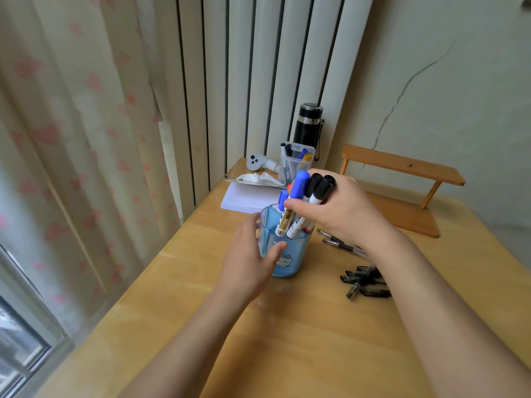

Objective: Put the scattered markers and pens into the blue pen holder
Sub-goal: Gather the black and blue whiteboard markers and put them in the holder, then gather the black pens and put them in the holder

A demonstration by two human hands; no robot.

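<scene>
A light wooden table (301, 334) carries the blue pen holder (287, 262) near its middle, loose black pens (363, 282) to its right, a small wooden shelf (402, 196) behind them, and white paper (244, 201), a clear pen box (296, 165) and a black flask (307, 126) at the back

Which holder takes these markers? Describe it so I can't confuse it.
On the wooden desk, near its left edge, the left hand steadies the blue pen holder. Unlike the clear pen box behind by the black flask, it is round, tinted blue, and bears a cartoon face.
</scene>
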